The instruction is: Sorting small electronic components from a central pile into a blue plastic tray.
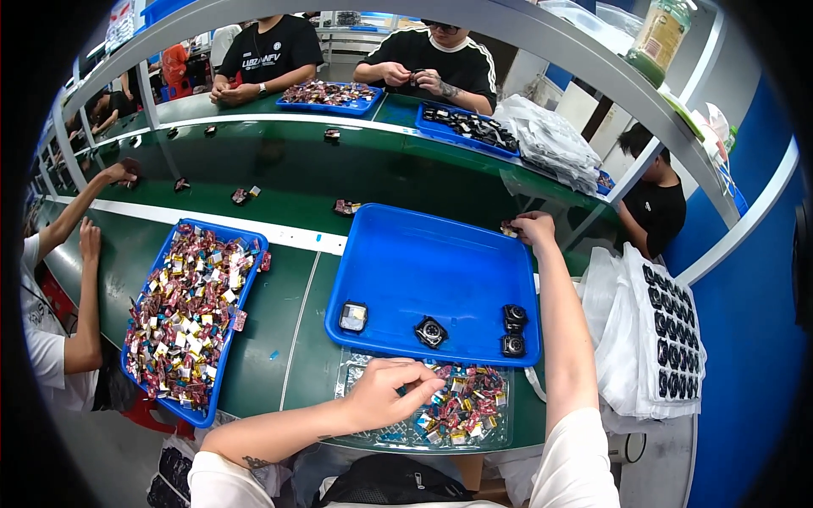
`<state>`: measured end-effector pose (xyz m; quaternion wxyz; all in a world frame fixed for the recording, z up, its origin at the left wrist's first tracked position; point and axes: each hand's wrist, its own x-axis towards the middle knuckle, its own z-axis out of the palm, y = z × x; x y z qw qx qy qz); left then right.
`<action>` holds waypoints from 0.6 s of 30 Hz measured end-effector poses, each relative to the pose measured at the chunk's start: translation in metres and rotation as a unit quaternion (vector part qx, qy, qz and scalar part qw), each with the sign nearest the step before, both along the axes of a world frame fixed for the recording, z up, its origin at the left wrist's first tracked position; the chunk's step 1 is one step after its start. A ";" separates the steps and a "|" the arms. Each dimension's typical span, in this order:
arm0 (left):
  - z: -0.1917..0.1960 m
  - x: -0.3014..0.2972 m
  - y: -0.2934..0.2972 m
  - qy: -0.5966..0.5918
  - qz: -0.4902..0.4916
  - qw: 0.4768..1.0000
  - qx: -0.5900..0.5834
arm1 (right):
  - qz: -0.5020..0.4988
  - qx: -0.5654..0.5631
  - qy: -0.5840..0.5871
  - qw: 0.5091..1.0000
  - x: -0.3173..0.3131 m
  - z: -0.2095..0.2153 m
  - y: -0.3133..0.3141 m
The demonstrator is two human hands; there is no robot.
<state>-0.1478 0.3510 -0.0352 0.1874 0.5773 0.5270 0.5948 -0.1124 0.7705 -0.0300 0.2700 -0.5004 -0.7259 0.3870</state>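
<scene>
My right hand (537, 229) reaches over the far right rim of the blue tray (423, 254), pinching a small circuit board assembly (510, 229) with red and pale parts. Loosely curled, my left hand (394, 391) hovers in front of the tray's near edge, nothing visible in its fingers. Inside the tray lie a black square casing with a pale face (353, 317), a black round-faced casing (431, 332) and two small black casings (513, 330) at the right. Below my left hand, a clear plastic tray (500, 438) holds many small circuit assemblies, partly covered by the hand.
A blue tray heaped with circuit assemblies (190, 330) stands at my left, near a co-worker's arms (76, 220). Single parts (240, 196) lie on the green belt beyond. Stacked white trays with black parts (673, 330) stand at right. A shelf frame (474, 19) crosses overhead.
</scene>
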 end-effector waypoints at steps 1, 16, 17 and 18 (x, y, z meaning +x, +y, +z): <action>0.000 0.001 0.001 -0.011 -0.004 1.000 0.005 | 0.029 -0.007 0.027 0.999 0.002 -0.003 0.002; 0.001 -0.009 0.000 -0.037 0.010 0.999 -0.026 | 0.450 0.362 0.070 0.813 0.078 0.065 -0.216; -0.004 -0.012 0.001 0.006 0.015 1.000 0.003 | 0.506 0.360 0.057 0.782 0.085 0.063 -0.232; -0.003 -0.009 0.003 0.005 0.009 1.000 0.001 | 0.548 0.355 0.030 0.757 0.093 0.059 -0.241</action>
